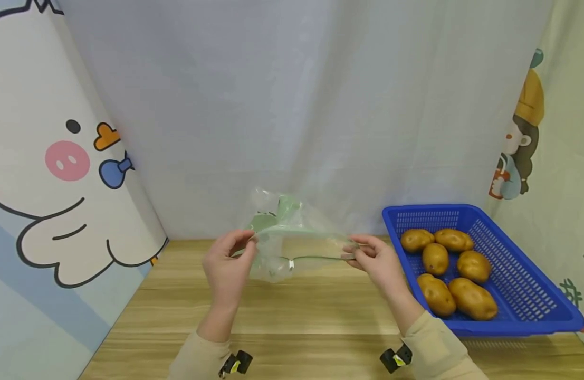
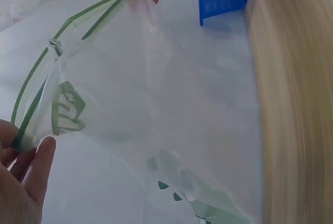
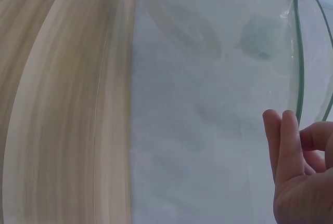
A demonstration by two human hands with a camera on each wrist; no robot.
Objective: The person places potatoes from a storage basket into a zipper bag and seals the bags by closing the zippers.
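A clear plastic slider bag (image 1: 277,266) with green printing is stretched between both hands above the table. My left hand (image 1: 227,264) pinches one end of its mouth between thumb and fingers. At the other end, my right hand (image 1: 379,264) pinches the edge. Green seal strips run along the mouth, bowed apart in the left wrist view, and a small pale slider (image 2: 55,47) sits partway along them. The bag body (image 2: 156,94) hangs flat and thin, with nothing visible inside. In the right wrist view, the right thumb and fingers (image 3: 289,146) meet at the green strip.
On the right, a blue plastic basket (image 1: 534,269) holds several potatoes (image 1: 472,298). Beneath the hands lies a wooden table (image 1: 310,322). A pale curtain (image 1: 292,105) hangs behind it, and printed cartoon cloths stand at both sides.
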